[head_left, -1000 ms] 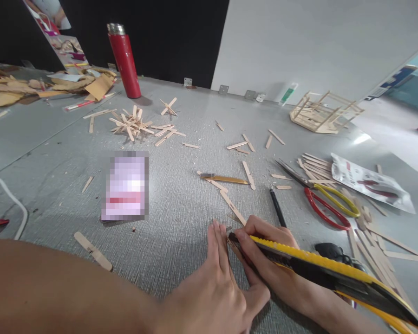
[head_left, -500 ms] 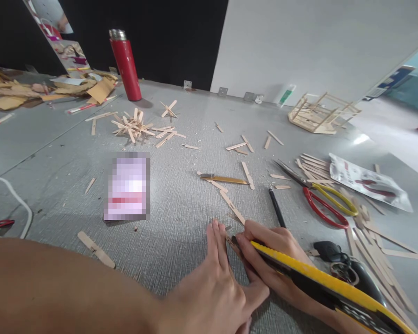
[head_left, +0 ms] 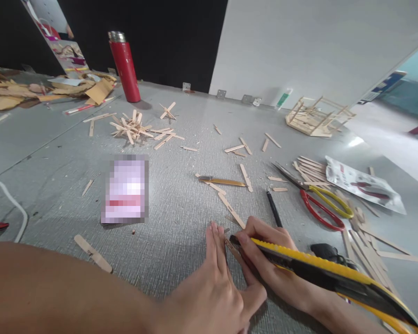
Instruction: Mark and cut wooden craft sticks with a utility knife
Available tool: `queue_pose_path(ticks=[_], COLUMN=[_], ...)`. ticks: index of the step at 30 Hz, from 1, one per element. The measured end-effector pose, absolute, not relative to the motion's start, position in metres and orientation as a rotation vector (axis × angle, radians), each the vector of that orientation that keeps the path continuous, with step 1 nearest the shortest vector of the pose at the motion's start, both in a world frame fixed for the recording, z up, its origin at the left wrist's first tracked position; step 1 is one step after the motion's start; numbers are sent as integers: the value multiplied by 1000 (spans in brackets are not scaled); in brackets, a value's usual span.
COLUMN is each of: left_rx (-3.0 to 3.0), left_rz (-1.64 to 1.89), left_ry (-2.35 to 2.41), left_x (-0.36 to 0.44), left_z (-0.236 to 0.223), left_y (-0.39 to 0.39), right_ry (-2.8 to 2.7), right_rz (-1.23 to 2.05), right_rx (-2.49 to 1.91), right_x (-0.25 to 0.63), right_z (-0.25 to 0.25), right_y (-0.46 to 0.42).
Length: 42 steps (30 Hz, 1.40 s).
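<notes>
The left hand (head_left: 212, 290) is bracing on the grey tabletop (head_left: 174, 208), its fingers lying straight and together, its thumb standing apart; whether they are pinching anything is hidden. The right hand (head_left: 271, 253) is clamping a yellow-and-black snap-off cutter (head_left: 313, 260) near its front end. A notched craft stick (head_left: 232, 249) is lying just beside the left fingertips, between the two hands, partly running under the right. The cutter's rear is now covering more of the black key fob's (head_left: 323, 252) surroundings than a moment earlier, while both hands are staying nearly in place; it is probably pivoting over one spot on the stick.

Just beyond, another stick (head_left: 231, 211) and a black pen (head_left: 273, 208) are lying, with red-and-yellow-handled scissors (head_left: 322, 211) resting to the right. Farther off, a craft-stick pile (head_left: 132, 127) is spreading, a stick frame (head_left: 316, 118) is sitting, and a red flask (head_left: 124, 69) is standing upright.
</notes>
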<state>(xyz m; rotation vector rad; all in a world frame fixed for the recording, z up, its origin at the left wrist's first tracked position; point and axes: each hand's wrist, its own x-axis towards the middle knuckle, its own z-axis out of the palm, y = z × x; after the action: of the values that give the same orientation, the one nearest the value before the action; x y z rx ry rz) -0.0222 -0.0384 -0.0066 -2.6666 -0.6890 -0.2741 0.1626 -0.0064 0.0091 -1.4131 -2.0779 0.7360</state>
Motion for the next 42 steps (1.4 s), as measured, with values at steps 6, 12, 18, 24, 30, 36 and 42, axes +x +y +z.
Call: queue_pose_path(ticks=[6,12,18,24,30,36,42], left_rx=[-2680,-2676,-2686,-2733,-2724,-2728,-2705], left_rz=[-272,-271,-265,-224,-214,-207,-214], left_ry=[-695,-697,-694,-718,-702,-698,-665], left_x=[-21,-21,-20,-21,-22,-21,-22], left_z=[-5,-5,-6,-5,-1,-2,-4], left_y=[-38,-38,-38,-40,-39,-38,-38], right_ry=[-2007,-2000,-2015,-2014,-2063,-2183,-2094], right_rz=[868,874,852,867,832,646,774], right_rx=[-1421,-1492,-1494,-1439,-1412,-1357,-1449], right_x=[162,161,160,155,157,161,163], right_z=[7,8,6,5,6,7,11], right_y=[-7,-7,-7,-10,-8,-9,-11])
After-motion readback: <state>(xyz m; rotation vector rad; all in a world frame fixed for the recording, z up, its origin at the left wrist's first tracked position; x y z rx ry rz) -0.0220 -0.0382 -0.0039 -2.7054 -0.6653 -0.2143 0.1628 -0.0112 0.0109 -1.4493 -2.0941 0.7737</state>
